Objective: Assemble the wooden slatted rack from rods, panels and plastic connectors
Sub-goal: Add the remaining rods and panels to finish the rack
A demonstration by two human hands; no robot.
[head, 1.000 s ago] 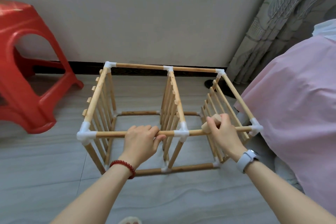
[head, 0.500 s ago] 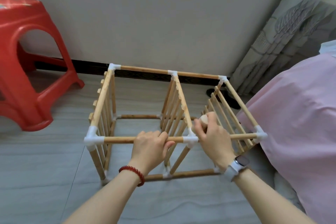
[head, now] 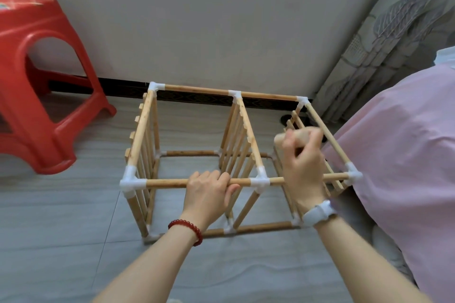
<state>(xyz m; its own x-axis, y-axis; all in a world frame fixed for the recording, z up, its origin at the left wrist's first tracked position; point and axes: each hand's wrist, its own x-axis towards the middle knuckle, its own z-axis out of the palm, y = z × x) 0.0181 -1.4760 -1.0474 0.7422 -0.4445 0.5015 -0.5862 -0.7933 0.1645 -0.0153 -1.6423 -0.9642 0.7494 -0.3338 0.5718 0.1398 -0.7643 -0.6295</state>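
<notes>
On the floor by the wall, the wooden rack stands nearly framed, three slatted panels joined. The left hand grips its front rod; the raised right hand clutches a small wooden mallet, seemingly for seating the connectors.

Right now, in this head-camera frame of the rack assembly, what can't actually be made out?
- Wooden piece in the right hand: motion-blurred and mostly wrapped by the fingers, so its shape is unclear.
- Near right bottom corner of the rack: hidden behind the right wrist.
- Front top rod under the left hand: covered by the grip.
- Red stool: cut off by the left edge.
</notes>
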